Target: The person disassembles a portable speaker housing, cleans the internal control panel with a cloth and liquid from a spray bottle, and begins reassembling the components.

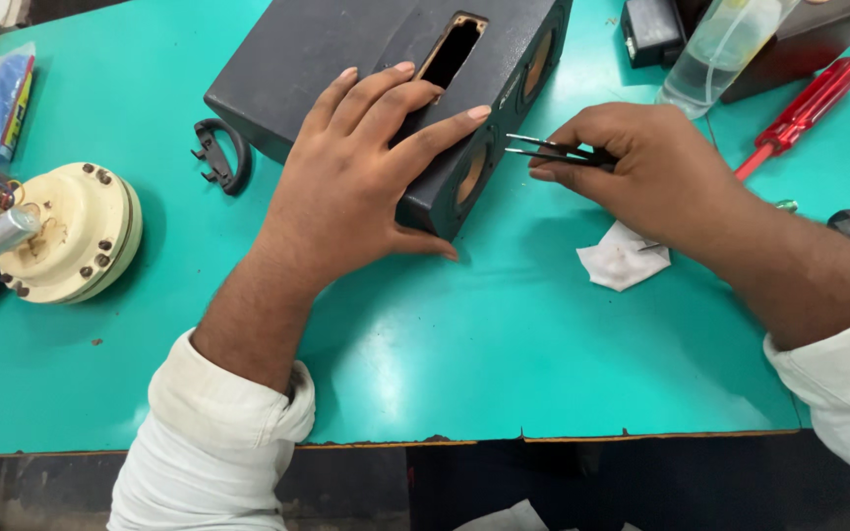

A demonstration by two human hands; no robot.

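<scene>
Left hand (pixel 361 187) lies flat, open, steadying a black speaker box (pixel 386 69) mid-table; right hand (pixel 641 172) pinches tweezers (pixel 553 150), tips nearing its round hole: careful aiming is needed.

matt black speaker box (pixel 346 59); metal tweezers (pixel 553 150); glossy green table (pixel 464 344).

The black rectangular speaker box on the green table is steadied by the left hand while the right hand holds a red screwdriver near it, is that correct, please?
Not quite: the right hand holds thin black metal tweezers, not the red-handled screwdriver, which lies untouched on the green table. The head view shows this. The left hand does steady the black rectangular speaker box.
</scene>
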